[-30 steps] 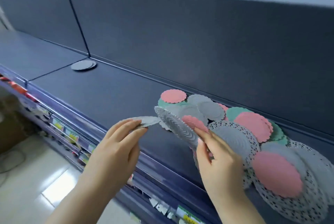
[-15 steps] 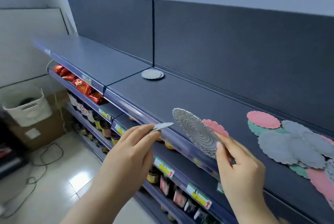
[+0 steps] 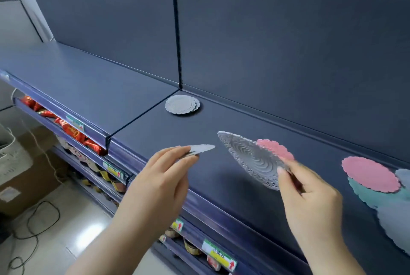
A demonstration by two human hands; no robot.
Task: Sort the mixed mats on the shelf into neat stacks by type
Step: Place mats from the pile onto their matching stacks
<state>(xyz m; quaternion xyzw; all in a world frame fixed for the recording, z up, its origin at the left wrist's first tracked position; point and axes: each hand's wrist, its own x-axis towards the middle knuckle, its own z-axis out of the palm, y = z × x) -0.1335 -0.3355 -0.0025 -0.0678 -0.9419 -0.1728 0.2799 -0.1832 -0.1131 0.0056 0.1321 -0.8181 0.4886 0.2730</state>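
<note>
The dark shelf (image 3: 199, 124) carried a mixed pile at its right edge: one loose pink mat (image 3: 370, 173), one teal mat (image 3: 368, 197) and two grey mats (image 3: 395, 223) in view. The right hand (image 3: 310, 197) pinched two mats above the shelf, one grey lace mat (image 3: 253, 159) and one held pink mat (image 3: 276, 148). The left hand (image 3: 159, 181) pinched one plain grey mat (image 3: 202, 148). One small grey stack (image 3: 182, 104) lay far back by the divider (image 3: 177, 41).

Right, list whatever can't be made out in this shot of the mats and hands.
All in the head view:
- The mixed pile is cut off by the right edge, so its count is unknown.
- The thin grey mat in the left hand shows edge-on under the fingers; its pattern is unclear.
- The pink mat in the right hand is largely hidden behind the lacy grey mat.
- The back grey stack: mat count too small to tell.
- The price labels: blurred.
</note>
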